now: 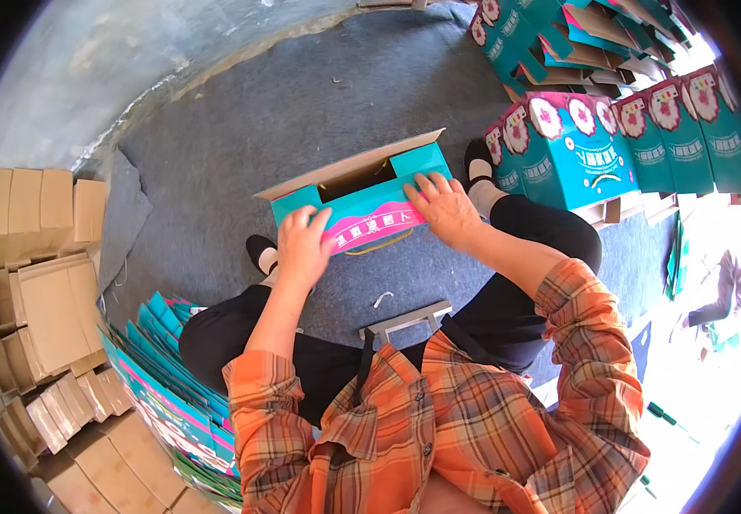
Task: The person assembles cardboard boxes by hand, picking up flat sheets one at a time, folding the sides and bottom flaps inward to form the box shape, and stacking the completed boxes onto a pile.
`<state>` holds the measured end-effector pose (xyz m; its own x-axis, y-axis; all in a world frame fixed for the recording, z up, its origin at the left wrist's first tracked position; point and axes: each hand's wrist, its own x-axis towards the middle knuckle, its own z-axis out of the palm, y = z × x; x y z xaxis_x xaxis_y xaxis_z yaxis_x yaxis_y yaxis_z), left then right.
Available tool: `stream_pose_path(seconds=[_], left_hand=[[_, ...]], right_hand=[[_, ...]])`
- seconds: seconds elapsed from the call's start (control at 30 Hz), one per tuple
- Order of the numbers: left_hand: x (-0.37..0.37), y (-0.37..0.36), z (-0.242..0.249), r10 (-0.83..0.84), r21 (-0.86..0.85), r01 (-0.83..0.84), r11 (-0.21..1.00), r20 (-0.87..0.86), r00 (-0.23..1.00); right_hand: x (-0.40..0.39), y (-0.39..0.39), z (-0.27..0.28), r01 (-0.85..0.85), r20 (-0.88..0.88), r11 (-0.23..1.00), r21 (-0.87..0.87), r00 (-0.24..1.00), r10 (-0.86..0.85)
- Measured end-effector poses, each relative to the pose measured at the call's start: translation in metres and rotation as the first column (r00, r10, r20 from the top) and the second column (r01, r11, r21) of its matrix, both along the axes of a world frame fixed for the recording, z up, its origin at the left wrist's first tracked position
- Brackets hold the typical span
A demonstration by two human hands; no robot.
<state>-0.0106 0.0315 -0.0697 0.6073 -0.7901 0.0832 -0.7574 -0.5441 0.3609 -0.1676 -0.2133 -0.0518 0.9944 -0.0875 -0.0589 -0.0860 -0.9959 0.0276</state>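
A teal and pink cardboard box [370,224] stands between my legs, its top open and a long brown flap raised along the far side. Two teal side flaps lie at its left and right ends. My left hand [304,248] rests on the near left corner, fingers bent over the edge. On the near right part of the box lies my right hand [446,210], with its fingers spread. A yellow cord [379,246] hangs in a loop below the near side.
Flat teal cardboard pieces [169,368] lean by my left leg. Brown cartons [53,300] are stacked at the far left. Teal boxes [597,158] stand at the right, with more behind. A metal stool frame [405,323] shows between my thighs.
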Motion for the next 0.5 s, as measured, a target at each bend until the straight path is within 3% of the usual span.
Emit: stream_pose_path(seconds=[0.07,0.27,0.5], left_hand=[[-0.018,-0.005,0.016,-0.104,0.03,0.103,0.994,0.025,0.994],[-0.019,-0.011,0.011,-0.086,0.196,0.066,0.978,0.097,0.992],[-0.02,-0.012,0.011,-0.073,0.21,0.056,0.976,0.075,0.995]], right_hand=[[0.001,-0.002,-0.004,-0.016,-0.023,1.0,-0.018,1.0,0.016],[0.004,-0.004,-0.006,-0.026,0.001,0.999,-0.026,1.0,0.026],[0.007,-0.007,-0.007,-0.043,-0.027,0.999,0.008,0.999,0.043]])
